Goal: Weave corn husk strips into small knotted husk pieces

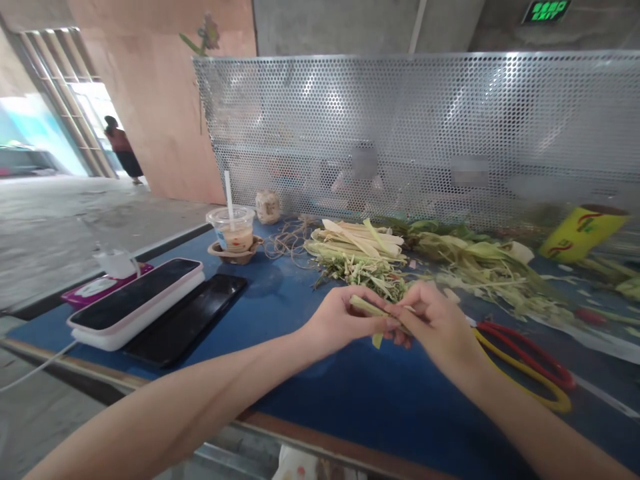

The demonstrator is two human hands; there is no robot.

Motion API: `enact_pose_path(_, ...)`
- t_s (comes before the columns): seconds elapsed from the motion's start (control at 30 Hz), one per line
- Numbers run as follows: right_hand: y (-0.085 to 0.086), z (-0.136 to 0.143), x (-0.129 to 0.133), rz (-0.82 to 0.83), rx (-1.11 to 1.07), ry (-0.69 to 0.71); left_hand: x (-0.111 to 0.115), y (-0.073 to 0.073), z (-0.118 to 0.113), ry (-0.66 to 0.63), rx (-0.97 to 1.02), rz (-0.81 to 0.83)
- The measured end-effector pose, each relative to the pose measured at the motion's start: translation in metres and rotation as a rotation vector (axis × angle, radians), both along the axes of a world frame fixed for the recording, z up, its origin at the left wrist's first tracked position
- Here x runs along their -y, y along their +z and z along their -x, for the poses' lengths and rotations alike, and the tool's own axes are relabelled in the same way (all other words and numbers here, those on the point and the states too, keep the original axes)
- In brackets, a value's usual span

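Observation:
Over the blue tabletop (pixel 320 393), my left hand (pixel 345 320) pinches a pale green strip of plant leaf (pixel 369 307), which looks like corn husk. My right hand (pixel 433 320) meets it from the other side, its fingers closed on the same strip. A short yellow-green end (pixel 377 341) pokes out below the fingers. Just beyond my hands lies a heap of thin green stems (pixel 373 272), with a stack of flat pale husk strips (pixel 355 240) behind it. Scissors with red and yellow handles (pixel 530 367) lie beside my right wrist, partly hidden by it.
Loose husks (pixel 465 257) spread at the right, near a yellow roll (pixel 583 233). Twine (pixel 293 240), a lidded drink cup (pixel 233 230), a black phone (pixel 193 320), a white-cased device (pixel 135 303) and a purple power strip (pixel 105 287) occupy the left. A perforated metal screen (pixel 400 120) stands behind.

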State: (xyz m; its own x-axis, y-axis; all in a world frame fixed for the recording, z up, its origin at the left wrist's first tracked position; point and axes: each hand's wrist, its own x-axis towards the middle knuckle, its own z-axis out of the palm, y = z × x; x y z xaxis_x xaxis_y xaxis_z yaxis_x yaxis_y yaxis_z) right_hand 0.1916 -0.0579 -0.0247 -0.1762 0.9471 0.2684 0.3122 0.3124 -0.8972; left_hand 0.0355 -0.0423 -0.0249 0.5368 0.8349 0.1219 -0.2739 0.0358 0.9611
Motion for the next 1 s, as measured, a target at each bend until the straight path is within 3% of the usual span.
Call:
enact_pose_path(0.17,0.001,0.002,0.003,-0.04,0.071,-0.094,-0.002,0.001,0.004,0.056,-0.173,-0.063)
enact_pose_path(0.37,0.004,0.009,0.005,-0.001,-0.047,-0.155,0.0,0.003,0.004,0.145,-0.263,-0.157)
enact_pose_path(0.57,0.011,0.0,-0.003,0.064,-0.029,-0.004,0.0,0.0,0.007,0.145,-0.24,-0.219)
enact_pose_path(0.7,0.013,-0.006,-0.002,-0.023,0.057,0.109,-0.004,-0.002,0.011,0.177,-0.206,-0.147)
enact_pose_path(0.87,0.015,-0.011,0.001,-0.253,0.326,0.059,-0.006,-0.002,0.01,0.109,-0.203,-0.112)
enact_pose_path(1.0,0.015,-0.016,0.0,-0.34,0.369,0.039,-0.004,0.0,0.009,0.043,-0.131,-0.103)
